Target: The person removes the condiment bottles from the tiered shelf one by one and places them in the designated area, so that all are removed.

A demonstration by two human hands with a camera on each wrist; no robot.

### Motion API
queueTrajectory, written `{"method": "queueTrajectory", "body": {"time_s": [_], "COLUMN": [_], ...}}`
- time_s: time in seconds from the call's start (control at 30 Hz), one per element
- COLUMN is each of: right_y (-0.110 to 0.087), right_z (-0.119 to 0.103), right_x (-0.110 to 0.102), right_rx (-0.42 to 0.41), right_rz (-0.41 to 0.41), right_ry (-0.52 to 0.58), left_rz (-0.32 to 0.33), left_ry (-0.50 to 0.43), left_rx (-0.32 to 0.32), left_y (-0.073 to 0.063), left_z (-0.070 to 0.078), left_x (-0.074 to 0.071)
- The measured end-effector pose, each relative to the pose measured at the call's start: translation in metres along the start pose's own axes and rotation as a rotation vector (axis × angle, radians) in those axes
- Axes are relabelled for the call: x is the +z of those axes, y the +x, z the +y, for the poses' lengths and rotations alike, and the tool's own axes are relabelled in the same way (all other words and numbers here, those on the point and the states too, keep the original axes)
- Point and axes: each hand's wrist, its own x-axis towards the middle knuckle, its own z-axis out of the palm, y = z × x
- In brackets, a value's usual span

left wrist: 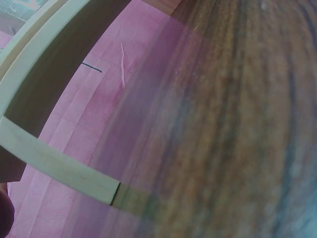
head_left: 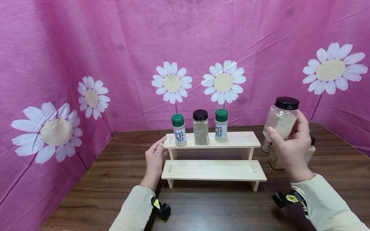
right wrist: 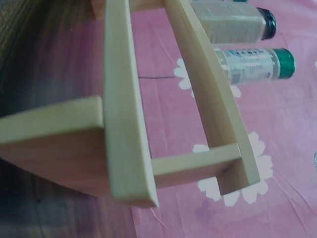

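Note:
My right hand (head_left: 295,150) grips a clear seasoning jar (head_left: 281,118) with a black lid, raised at the right of the two-tier wooden shelf (head_left: 214,170). My left hand (head_left: 154,160) holds the left end of the shelf's upper tier. On that tier stand a green-capped shaker (head_left: 180,133), a black-lidded salt and pepper jar (head_left: 200,130) and a second green-capped shaker (head_left: 221,128). The lower tier carries nothing. In the right wrist view the shelf's boards (right wrist: 129,124) show close up, with a green-capped shaker (right wrist: 252,65) behind; the held jar cannot be made out there.
Behind my right hand, more seasoning containers (head_left: 276,162) stand on the dark wooden table (head_left: 214,208), partly hidden. A pink cloth (head_left: 185,35) with white daisies hangs behind and beside the table.

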Motion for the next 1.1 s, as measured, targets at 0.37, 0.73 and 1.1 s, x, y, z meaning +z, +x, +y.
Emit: {"method": "queueTrajectory", "body": {"time_s": [0.37, 0.73, 1.1], "right_y": [0.008, 0.012, 0.017], "right_z": [0.003, 0.011, 0.017], "right_x": [-0.018, -0.038, -0.060], "right_rx": [-0.011, 0.006, 0.074], "right_rz": [0.086, 0.075, 0.074], "right_ry": [-0.005, 0.080, 0.099], "left_rz": [0.012, 0.009, 0.010], "left_ry": [0.003, -0.001, 0.006], "left_rx": [-0.015, -0.001, -0.009], "left_y": [-0.001, -0.001, 0.001], "left_z": [0.001, 0.001, 0.000], "left_x": [0.001, 0.001, 0.001]}}
